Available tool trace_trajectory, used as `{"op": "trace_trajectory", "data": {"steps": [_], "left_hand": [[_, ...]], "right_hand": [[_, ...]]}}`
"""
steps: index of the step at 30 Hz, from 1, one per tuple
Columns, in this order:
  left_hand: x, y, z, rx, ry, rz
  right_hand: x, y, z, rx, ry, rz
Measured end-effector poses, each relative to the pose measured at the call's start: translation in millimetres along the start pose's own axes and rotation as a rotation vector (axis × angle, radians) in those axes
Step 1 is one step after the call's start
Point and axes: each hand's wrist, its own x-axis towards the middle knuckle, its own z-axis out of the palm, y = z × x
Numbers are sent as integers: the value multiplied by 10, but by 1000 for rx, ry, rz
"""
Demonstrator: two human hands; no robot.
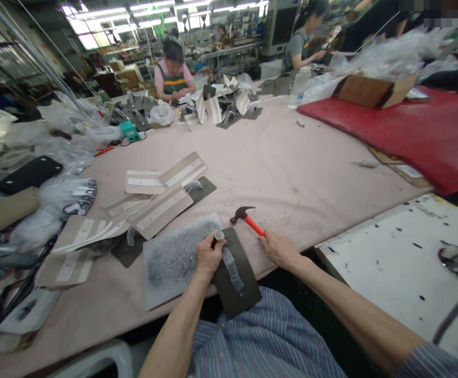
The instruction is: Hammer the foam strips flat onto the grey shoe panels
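My left hand [208,257] is closed round a short metal punch [218,236], held upright on a dark grey flat piece [239,283] at the table's near edge. Beside it lies a scarred grey cutting pad [174,260]. My right hand [278,249] grips the red handle of a small hammer [247,216], whose dark head hangs a little above and to the right of the punch top. A clear plastic strip [232,269] lies across the dark piece below the punch.
Beige and grey flat pieces [162,207] are spread to the left of the pad. Plastic bags and black parts [30,173] pile up on the far left. A red mat [410,131] with a cardboard box [373,89] lies at the right; a white spotted board [402,252] is nearer. Other people sit far off.
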Motion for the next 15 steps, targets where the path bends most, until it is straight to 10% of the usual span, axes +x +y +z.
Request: {"op": "trace_trajectory", "data": {"steps": [4,7,15], "left_hand": [[1,6,-2,20,21,-25],[39,-5,7,-22,47,-74],[105,-6,-53,-355,168,-262]], "right_hand": [[-173,-261,113,46,244,-283],[-397,-598,251,189,118,-536],[-519,-855,583,191,-11,-412]]}}
